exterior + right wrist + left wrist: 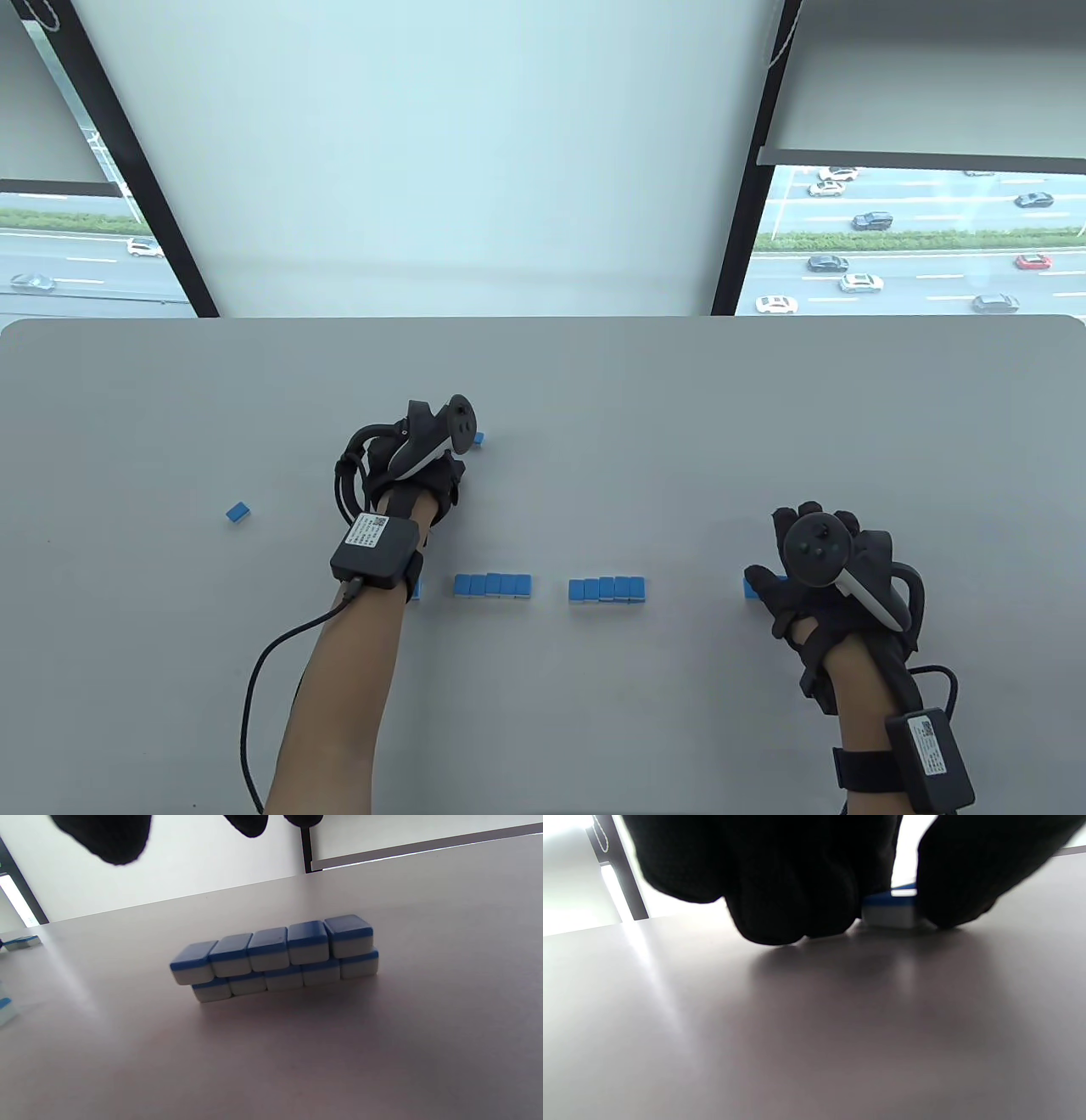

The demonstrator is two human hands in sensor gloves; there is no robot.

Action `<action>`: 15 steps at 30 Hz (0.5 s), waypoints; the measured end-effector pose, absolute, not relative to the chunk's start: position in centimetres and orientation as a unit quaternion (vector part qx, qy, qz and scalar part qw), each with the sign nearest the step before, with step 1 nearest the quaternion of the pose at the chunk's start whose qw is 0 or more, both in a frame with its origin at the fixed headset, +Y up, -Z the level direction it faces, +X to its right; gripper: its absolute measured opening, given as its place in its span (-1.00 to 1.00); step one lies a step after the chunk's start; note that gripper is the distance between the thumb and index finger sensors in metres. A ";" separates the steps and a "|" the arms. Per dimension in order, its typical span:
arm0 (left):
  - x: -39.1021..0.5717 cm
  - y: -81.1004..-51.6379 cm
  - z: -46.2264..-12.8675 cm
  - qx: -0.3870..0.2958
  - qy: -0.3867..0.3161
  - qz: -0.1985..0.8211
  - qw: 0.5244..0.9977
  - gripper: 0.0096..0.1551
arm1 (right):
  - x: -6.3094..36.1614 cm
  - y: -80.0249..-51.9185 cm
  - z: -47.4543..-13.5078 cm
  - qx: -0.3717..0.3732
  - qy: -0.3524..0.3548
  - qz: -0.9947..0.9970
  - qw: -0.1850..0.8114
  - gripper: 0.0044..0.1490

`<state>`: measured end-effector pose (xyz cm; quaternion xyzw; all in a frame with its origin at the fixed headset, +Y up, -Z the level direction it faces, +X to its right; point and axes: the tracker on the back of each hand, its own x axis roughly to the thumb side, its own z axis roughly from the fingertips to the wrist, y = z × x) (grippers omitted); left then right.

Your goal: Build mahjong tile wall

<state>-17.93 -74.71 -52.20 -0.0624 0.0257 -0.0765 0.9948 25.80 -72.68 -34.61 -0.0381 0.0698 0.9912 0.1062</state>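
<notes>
My left hand [454, 463] reaches to the middle of the grey table [645, 399] and pinches a single blue-and-white mahjong tile [890, 910] that lies on the surface; only its corner [479, 439] shows in the table view. My right hand [793, 552] hovers with spread fingers [106, 836] over a two-layer wall section [275, 957], five tiles per layer, without touching it; its end [751, 587] peeks out by the thumb. Two more sections [492, 585] [607, 589] stand in the same row. Another section is mostly hidden behind my left wrist.
A loose blue tile [239, 511] lies at the left of the table. Other tiles [21, 941] show at the left edge of the right wrist view. Windows stand beyond the table's far edge.
</notes>
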 end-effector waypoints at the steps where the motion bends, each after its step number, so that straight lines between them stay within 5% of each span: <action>1: -17.9 -74.6 -52.2 -0.067 0.025 -0.077 0.994 -0.30 | 25.8 -72.7 -34.6 -0.038 0.069 0.991 0.106 0.07; 15: -21.2 -67.2 -47.6 -0.014 -0.020 -0.061 0.998 -0.32 | 25.8 -72.6 -34.6 -0.034 0.066 0.991 0.111 0.07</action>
